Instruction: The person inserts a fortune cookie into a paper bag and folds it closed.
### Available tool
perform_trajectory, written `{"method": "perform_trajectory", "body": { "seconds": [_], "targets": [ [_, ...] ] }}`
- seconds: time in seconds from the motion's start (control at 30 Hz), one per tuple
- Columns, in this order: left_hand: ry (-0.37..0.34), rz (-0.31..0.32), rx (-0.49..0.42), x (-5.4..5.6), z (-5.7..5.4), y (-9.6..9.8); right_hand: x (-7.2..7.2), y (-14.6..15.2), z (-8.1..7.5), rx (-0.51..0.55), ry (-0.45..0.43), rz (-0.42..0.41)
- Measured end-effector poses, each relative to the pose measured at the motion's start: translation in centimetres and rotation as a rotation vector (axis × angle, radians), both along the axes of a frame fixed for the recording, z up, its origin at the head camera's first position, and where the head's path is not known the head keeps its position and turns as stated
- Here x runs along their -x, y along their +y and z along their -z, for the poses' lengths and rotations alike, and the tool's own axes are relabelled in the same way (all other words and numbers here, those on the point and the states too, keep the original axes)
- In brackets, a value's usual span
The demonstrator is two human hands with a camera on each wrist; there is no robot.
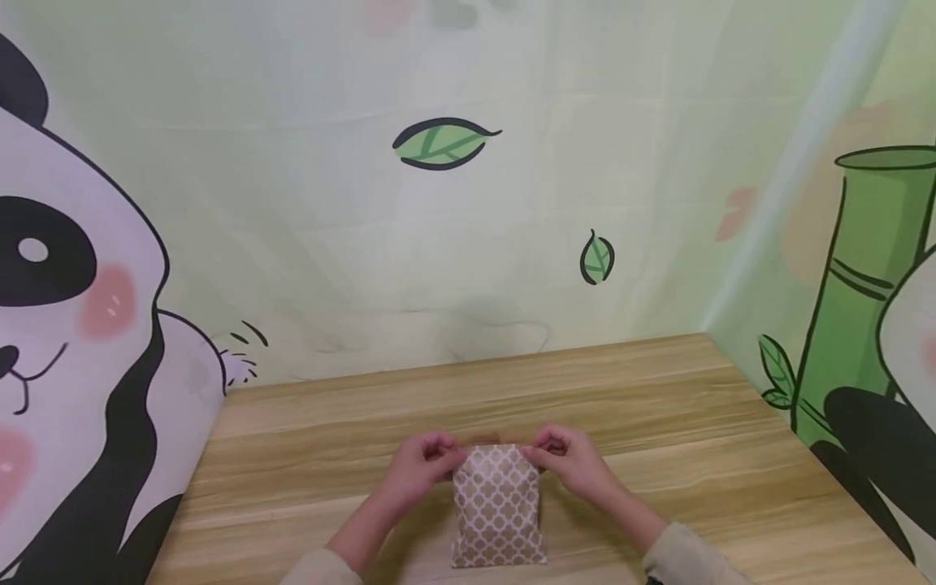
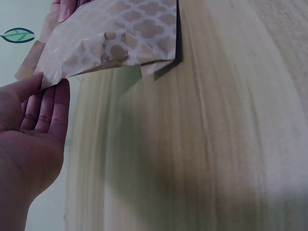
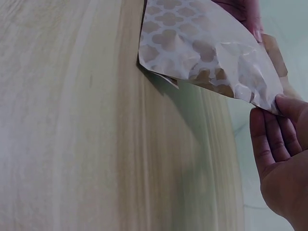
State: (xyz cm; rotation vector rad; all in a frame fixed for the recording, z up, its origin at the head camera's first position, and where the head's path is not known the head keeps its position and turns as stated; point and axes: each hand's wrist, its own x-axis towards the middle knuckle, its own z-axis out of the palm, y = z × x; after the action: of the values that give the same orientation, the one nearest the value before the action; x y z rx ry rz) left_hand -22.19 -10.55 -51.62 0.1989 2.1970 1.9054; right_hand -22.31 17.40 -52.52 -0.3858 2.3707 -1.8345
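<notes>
A small tan paper bag (image 1: 499, 508) with a white lattice pattern is held at its top end by both hands. My left hand (image 1: 418, 470) pinches its upper left corner between thumb and fingers. At the upper right corner, my right hand (image 1: 578, 465) has the same kind of pinch. The wrist views show the bag (image 2: 130, 31) tilted, its held end raised off the table and its other end low. A plain brown flap (image 2: 30, 60) sticks out past the held end. Creases run along the bag's side (image 3: 211, 72). Whatever is inside cannot be seen.
The bag is over a wood-grain table (image 1: 292, 455). Behind it hangs a pale green cloth backdrop (image 1: 292, 203) printed with leaves, a panda (image 1: 66, 390) at left and bamboo (image 1: 870, 244) at right.
</notes>
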Motion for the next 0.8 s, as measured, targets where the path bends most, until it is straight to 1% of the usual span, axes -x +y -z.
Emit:
{"method": "perform_trajectory", "body": {
  "seconds": [0.17,0.27,0.4,0.57,0.67,0.8],
  "targets": [
    [0.002,0.038,-0.053,0.0,0.6,-0.4,-0.1,-0.1,0.3,0.002,0.034,0.002],
    [-0.008,0.063,-0.064,0.0,0.8,-0.6,-0.1,-0.3,0.4,-0.01,0.051,0.007],
    [-0.048,0.081,-0.06,0.5,0.3,-0.8,-0.3,-0.4,0.4,-0.028,0.073,0.007],
    [-0.12,0.093,-0.044,1.5,-0.4,-0.8,-0.6,-0.3,0.0,-0.03,0.092,-0.006],
    [-0.146,0.134,-0.016,2.1,-0.5,-0.8,-0.7,-0.2,-0.2,-0.038,0.095,-0.02],
    [-0.156,0.189,-0.014,2.4,-0.5,-0.8,-0.7,-0.1,-0.4,-0.047,0.085,-0.02]
  ]
}}
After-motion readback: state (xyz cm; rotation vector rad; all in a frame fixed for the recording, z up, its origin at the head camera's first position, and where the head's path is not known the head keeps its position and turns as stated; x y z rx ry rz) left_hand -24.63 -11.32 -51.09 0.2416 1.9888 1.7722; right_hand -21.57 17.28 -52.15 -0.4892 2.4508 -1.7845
